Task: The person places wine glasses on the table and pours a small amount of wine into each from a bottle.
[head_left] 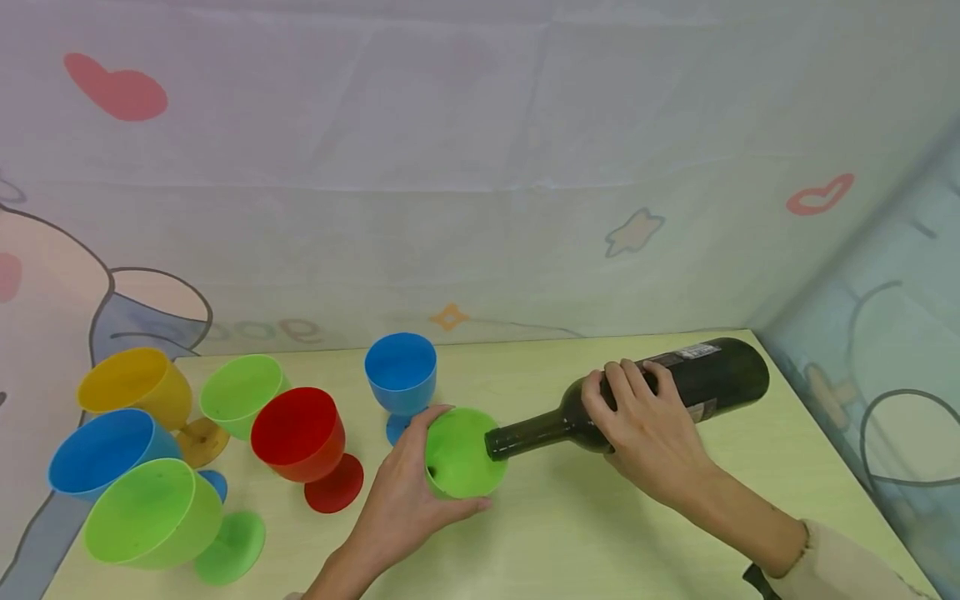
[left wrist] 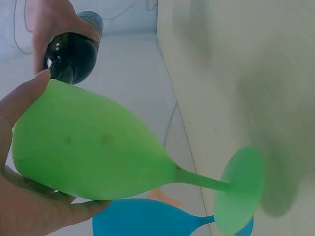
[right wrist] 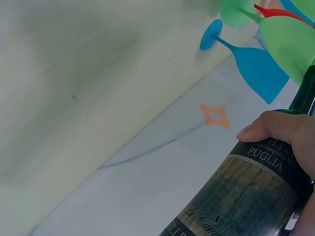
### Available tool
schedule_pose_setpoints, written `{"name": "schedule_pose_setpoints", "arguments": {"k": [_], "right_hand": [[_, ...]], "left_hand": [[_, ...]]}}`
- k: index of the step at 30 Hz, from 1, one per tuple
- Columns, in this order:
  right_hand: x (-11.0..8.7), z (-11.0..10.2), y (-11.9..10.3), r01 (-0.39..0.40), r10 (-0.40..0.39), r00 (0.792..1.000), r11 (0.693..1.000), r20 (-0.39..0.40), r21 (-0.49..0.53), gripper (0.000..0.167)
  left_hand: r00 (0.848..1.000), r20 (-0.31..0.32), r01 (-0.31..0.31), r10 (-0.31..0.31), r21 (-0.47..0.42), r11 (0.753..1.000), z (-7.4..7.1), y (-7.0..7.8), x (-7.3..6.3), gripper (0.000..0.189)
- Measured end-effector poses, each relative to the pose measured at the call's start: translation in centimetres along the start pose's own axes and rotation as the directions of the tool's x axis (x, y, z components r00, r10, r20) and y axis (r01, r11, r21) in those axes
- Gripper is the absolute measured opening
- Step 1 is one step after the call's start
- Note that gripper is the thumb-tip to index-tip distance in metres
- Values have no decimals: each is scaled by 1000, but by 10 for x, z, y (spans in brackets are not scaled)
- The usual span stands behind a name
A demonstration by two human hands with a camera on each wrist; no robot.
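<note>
My left hand (head_left: 408, 487) grips a green plastic goblet (left wrist: 93, 142) round its bowl, thumb on one side and fingers on the other. In the left wrist view the goblet's foot looks just off the table or barely on it; I cannot tell which. With my right hand (head_left: 648, 429) I hold a dark wine bottle (head_left: 720, 375) around its body near the shoulder. The bottle is tilted, its neck (head_left: 528, 435) pointing left and its mouth over the goblet's rim. No liquid is visible. The bottle's label (right wrist: 246, 191) shows in the right wrist view.
Just behind the held goblet stands a blue goblet (head_left: 401, 375). To the left are a red goblet (head_left: 300, 442), a yellow goblet (head_left: 138, 387), another blue goblet (head_left: 112, 454) and two green goblets (head_left: 243, 392). A printed cloth (head_left: 450, 167) hangs behind the pale table (head_left: 600, 542).
</note>
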State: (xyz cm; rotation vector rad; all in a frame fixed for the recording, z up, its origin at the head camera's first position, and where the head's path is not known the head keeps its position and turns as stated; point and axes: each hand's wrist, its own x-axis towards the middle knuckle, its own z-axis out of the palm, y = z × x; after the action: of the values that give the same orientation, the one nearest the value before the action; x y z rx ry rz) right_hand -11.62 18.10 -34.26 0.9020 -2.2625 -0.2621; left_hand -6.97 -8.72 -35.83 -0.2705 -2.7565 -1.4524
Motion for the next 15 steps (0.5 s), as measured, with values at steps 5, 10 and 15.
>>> {"name": "schedule_pose_setpoints", "arguments": {"k": [5,10,15], "right_hand": [[1,-1,0,1,-1,1000,999,-3,43,67],[1,-1,0,-1,1,1000,999,5,33,66],[2,-2,0,1,-1,1000,1000,9,-6,64]], "left_hand": [[1000,5,-1,1,-6,1000,0,-1,0,89],[1000,9,0,0,-7,1000,0,-1,0,89],[1000,10,1,-1,-9,1000,0,-1,0,89]]}}
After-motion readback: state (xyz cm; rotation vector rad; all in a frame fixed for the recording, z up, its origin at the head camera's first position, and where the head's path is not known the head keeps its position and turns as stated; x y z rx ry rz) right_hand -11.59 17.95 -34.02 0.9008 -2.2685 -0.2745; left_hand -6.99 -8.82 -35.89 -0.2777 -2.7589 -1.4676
